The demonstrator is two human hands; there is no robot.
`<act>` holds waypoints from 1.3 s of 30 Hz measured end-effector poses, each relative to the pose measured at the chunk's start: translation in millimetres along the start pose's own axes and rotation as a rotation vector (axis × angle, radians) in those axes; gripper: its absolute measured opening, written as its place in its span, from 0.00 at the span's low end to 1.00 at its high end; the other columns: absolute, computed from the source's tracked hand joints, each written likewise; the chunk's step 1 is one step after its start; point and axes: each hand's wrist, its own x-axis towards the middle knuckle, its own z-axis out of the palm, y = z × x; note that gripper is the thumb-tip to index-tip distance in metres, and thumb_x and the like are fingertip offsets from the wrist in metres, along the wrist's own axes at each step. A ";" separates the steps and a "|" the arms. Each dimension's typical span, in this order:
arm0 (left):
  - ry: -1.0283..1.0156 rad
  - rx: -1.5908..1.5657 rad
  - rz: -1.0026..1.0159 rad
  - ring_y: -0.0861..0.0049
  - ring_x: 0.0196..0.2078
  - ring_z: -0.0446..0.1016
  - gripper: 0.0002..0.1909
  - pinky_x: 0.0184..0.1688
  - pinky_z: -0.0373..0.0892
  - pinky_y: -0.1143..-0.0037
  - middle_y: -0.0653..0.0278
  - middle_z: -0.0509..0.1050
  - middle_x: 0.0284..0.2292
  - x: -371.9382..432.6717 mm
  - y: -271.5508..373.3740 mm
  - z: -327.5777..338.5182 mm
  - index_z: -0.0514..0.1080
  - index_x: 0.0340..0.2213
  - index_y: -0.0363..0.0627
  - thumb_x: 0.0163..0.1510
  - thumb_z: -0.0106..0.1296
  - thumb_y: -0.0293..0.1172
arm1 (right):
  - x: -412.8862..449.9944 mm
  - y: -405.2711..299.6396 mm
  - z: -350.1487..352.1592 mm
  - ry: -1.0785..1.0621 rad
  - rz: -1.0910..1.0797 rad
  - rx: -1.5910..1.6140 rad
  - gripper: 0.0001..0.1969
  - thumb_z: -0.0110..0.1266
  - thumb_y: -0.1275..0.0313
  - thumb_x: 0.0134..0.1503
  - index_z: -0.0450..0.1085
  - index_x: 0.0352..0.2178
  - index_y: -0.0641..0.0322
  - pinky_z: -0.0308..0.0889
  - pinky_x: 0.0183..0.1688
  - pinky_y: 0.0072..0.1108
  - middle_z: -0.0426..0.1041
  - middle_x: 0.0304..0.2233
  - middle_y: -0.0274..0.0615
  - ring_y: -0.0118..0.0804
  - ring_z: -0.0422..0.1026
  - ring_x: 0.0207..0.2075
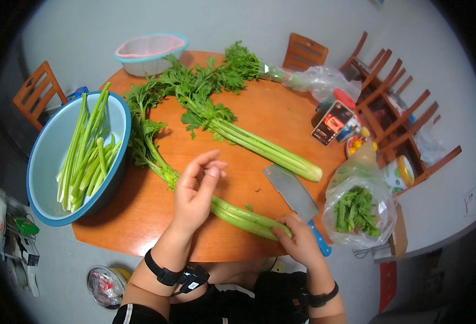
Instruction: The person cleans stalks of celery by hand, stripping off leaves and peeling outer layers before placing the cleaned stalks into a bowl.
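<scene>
My right hand (296,239) grips the cut base end of a celery stalk bunch (242,217) lying near the table's front edge. Over the same celery is my left hand (195,190), raised with fingers partly curled and apart, nothing between them. Just beyond my right hand lies a cleaver (292,192) with a blue handle, partly beneath the root end of a second celery bunch (266,150). Leafy tops (197,81) spread across the table's back left. A blue basin (126,141) at the left holds separated celery stalks (84,162).
Celery leaves (357,210) fill a clear plastic bag at the right edge. A lit phone (332,123) stands upright near a bowl of small fruit (355,146). Behind are a colander basin (151,52) and bagged celery (278,75). A trash bin (106,287) stands on the floor.
</scene>
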 end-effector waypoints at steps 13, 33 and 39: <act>-0.023 -0.005 0.021 0.83 0.31 0.65 0.07 0.35 0.61 0.84 0.66 0.68 0.28 -0.6 -0.6 -6.2 0.64 0.33 0.36 0.50 0.42 0.24 | -5.0 -7.6 -13.6 0.362 -0.100 -0.110 0.08 0.50 0.73 0.45 0.65 0.27 0.66 0.61 0.32 0.27 0.65 0.25 0.48 0.47 0.65 0.29; -0.552 0.966 0.337 0.67 0.38 0.63 0.18 0.47 0.51 0.63 0.62 0.67 0.28 -13.7 -7.3 6.4 0.70 0.31 0.47 0.34 0.56 0.36 | 0.8 -16.2 -13.3 0.501 -0.108 0.069 0.08 0.48 0.75 0.46 0.64 0.28 0.69 0.59 0.34 0.21 0.63 0.27 0.45 0.38 0.64 0.30; -0.553 0.920 0.342 0.67 0.35 0.64 0.15 0.49 0.50 0.62 0.63 0.66 0.25 -8.8 -5.9 3.1 0.71 0.30 0.49 0.36 0.56 0.37 | 5.4 -1.8 -10.7 0.457 0.083 0.648 0.08 0.46 0.74 0.50 0.63 0.32 0.67 0.58 0.33 0.13 0.66 0.26 0.33 0.22 0.63 0.28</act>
